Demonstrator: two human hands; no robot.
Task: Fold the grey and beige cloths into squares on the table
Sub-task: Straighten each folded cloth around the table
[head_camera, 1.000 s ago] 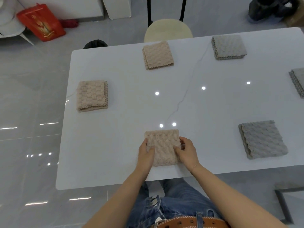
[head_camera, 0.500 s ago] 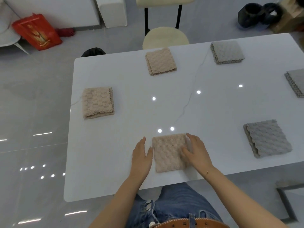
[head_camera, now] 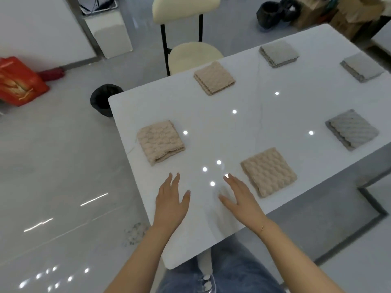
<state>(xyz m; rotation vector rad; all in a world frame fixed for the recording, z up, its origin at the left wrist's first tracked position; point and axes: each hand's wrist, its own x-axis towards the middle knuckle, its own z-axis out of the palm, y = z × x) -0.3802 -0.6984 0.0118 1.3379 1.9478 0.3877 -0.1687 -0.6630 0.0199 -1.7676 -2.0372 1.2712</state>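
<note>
Currently:
left hand: left hand (head_camera: 170, 200) flat, fingers spread, holding nothing; over bare table near the front left corner.
right hand: right hand (head_camera: 239, 196) also spread and empty; fingertips close to the nearest beige cloth, not touching it. Whether either palm rests on the top or hovers just above it, cannot tell.
step in hand: looks like release and check. All six cloths read as folded, so I'd judge the task at or close to done.
doing it well: lift both hands straight up, no sideways drag, so the pile does not catch and skew the stack. If any square needs squaring, press flat from above and nudge one edge, don't pinch a corner.
near beige cloth: near beige cloth (head_camera: 268, 171) just right of the right hand, near the front edge; waffle texture, layers aligned, roughly square, turned slightly against the table edge.
left beige cloth: left beige cloth (head_camera: 160, 141) by the left edge; front layers gape a little, loosest of the set.
far beige cloth: far beige cloth (head_camera: 214, 81) by the far edge, tidy.
grey cloths: three squares on the right side, near grey cloth (head_camera: 352, 129), middle grey cloth (head_camera: 362, 69), far grey cloth (head_camera: 278, 53); all well apart.
table: white glossy table (head_camera: 254, 127), lamp glints between the cloths.
</note>
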